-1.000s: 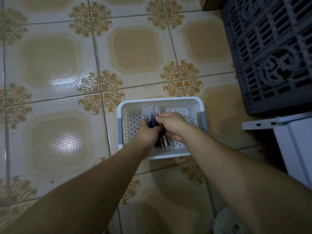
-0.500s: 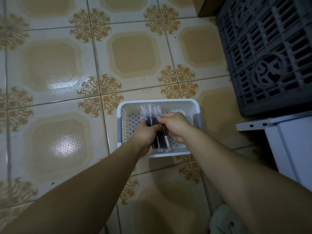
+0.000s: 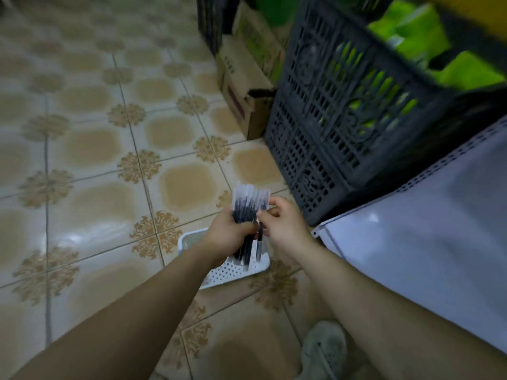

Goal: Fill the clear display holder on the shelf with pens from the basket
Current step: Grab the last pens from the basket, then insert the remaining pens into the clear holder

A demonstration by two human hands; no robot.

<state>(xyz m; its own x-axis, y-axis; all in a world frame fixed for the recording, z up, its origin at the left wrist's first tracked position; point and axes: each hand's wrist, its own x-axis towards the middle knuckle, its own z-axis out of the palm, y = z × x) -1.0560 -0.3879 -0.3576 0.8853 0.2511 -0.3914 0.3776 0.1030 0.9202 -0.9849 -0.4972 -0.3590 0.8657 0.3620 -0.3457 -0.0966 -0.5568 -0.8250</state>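
The left hand [image 3: 230,234] grips the pens [image 3: 248,204] as one bundle just above the basket [image 3: 236,272]. The right hand [image 3: 285,229] pinches the bundle's edge, apparently steadying it for carrying. The holder is not in view.

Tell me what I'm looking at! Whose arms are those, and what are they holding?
There is no machine here: these are a person's two bare arms. The camera sits on the person's head and looks down, so you see what they see. The left hand grips a bundle of dark pens with clear caps, and the right hand pinches the bundle's side. Below the hands, a white plastic basket with small holes stands on the beige patterned floor tiles. To the right are a dark grey plastic crate, a brown cardboard box and a white shelf. The clear holder for the pens is not in this picture.
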